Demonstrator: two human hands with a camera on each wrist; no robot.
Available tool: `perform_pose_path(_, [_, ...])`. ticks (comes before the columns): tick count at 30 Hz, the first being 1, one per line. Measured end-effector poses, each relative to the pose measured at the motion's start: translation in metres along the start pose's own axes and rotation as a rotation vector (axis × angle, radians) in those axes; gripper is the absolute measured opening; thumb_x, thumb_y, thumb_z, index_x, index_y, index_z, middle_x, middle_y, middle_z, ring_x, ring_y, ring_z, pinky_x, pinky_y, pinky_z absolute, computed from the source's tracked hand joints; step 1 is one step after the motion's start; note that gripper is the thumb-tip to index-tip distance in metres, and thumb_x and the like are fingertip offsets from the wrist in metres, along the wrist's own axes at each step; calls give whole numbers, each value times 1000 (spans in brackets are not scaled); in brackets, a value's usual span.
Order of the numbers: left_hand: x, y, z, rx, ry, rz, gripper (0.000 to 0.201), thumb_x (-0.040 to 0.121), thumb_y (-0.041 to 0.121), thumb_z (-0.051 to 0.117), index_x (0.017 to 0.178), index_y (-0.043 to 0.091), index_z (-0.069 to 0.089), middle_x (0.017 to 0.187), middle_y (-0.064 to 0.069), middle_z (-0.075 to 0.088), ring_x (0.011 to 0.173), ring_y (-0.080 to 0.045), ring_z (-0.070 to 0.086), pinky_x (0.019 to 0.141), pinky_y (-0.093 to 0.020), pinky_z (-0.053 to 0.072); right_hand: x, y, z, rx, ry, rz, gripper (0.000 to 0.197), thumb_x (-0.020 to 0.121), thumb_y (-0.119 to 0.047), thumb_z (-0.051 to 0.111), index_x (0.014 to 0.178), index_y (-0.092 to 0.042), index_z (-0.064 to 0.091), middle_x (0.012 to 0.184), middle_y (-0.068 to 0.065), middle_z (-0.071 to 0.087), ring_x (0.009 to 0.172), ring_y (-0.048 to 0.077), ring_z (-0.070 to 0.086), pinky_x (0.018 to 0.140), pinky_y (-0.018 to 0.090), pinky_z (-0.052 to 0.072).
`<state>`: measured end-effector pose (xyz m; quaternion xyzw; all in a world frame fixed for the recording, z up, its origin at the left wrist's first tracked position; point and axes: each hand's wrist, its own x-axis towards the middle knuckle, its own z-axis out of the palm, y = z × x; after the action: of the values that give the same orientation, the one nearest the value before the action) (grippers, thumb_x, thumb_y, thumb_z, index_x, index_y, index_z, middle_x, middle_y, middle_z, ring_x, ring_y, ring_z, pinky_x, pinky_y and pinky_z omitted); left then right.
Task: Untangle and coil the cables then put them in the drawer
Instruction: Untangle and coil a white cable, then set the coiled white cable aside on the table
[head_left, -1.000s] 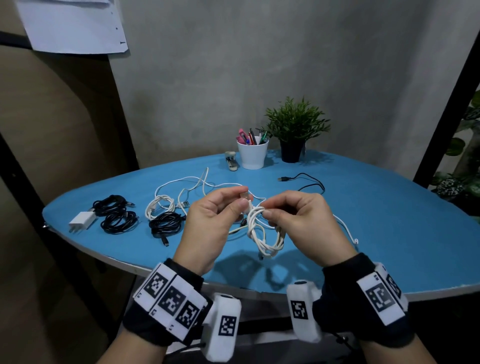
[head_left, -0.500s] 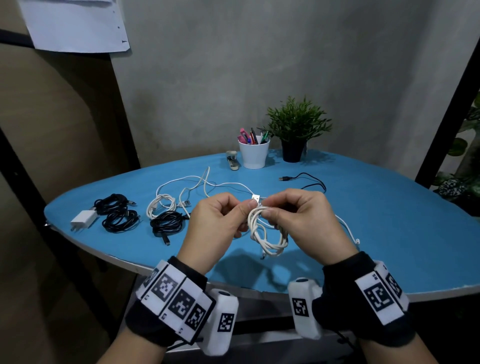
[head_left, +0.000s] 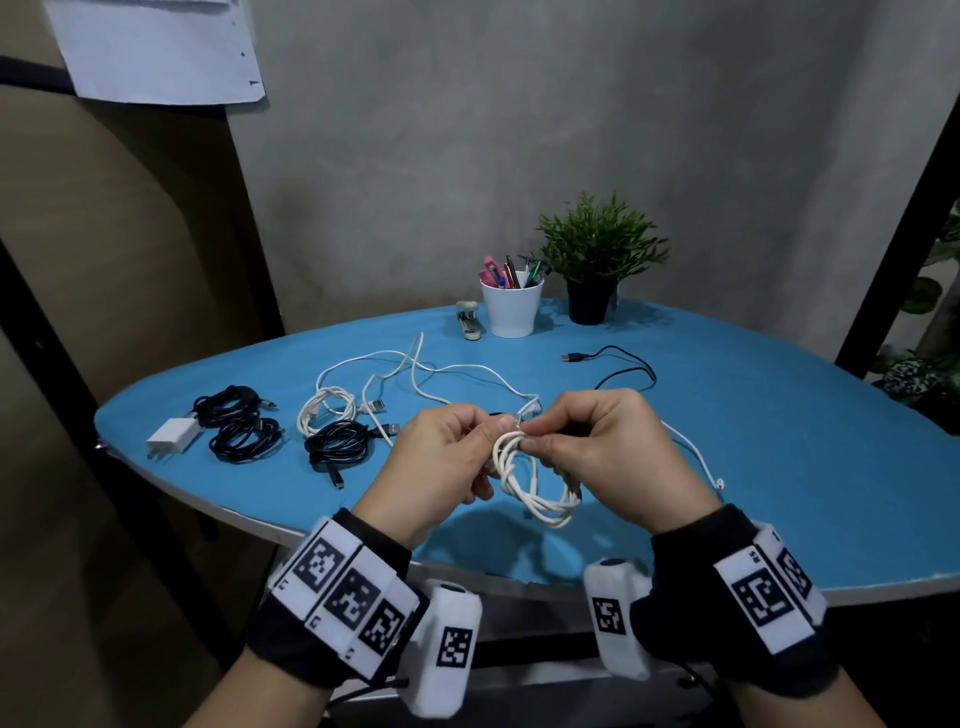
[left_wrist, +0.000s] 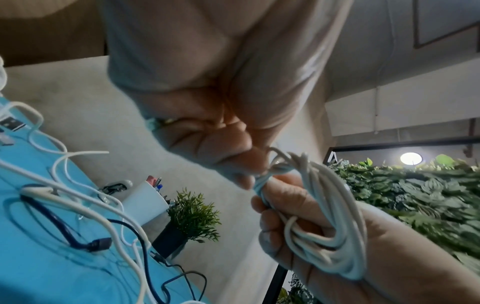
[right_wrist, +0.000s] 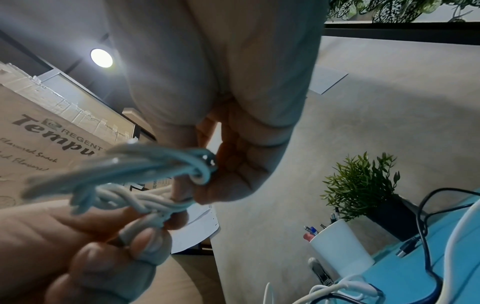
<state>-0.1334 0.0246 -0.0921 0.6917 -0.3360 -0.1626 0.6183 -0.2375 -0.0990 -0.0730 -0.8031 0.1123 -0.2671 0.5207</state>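
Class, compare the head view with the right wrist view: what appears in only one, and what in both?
Head view only: three coiled black cables, a white charger and a small white coil on the blue table.
Right wrist view only: a printed cardboard box and a ceiling light.
Both: the white cable held in both hands, the pen cup, the plant.

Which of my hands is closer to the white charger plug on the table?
Left. Your left hand is on the same side as the white charger plug, though well apart from it; your right hand is farther off, beyond the white cable coil.
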Motion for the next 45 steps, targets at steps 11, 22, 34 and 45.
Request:
perform_pose_path(11, [-12,-2,-6,-63,-9,-129,7,86,8,65,91,6,60,73,-7,60,65,-22,65,74,-40,56,15,13,3,-244,-138,112,10,80,-5,68,76,-13,72,57,6,63,50,13,54,56,29,50])
perform_pose_path(22, [-5,2,-70,-224,101,-177,19,81,-13,60,83,4,52,70,-16,63,55,-15,64,55,-25,56,66,-11,53,-180,-284,119,18,78,8,63,67,-6,64,57,13,59,46,18,55,53,32,51])
perform_pose_path(34, [10,-34,-159,-42,202,-328,16,85,-3,61,75,6,51,63,-12,67,58,-20,59,52,-23,48,122,-9,120,-1093,-685,-19,26,82,-16,69,107,-9,68,102,5,68,77,18,63,68,25,51])
perform_pose_path(45, [12,-36,-129,-100,-34,-305,16,85,-8,58,78,6,54,69,-7,62,68,-15,68,57,-20,56,149,-15,88,-1020,-382,-71,22,92,-14,48,99,-2,66,104,16,66,96,31,60,71,28,41])
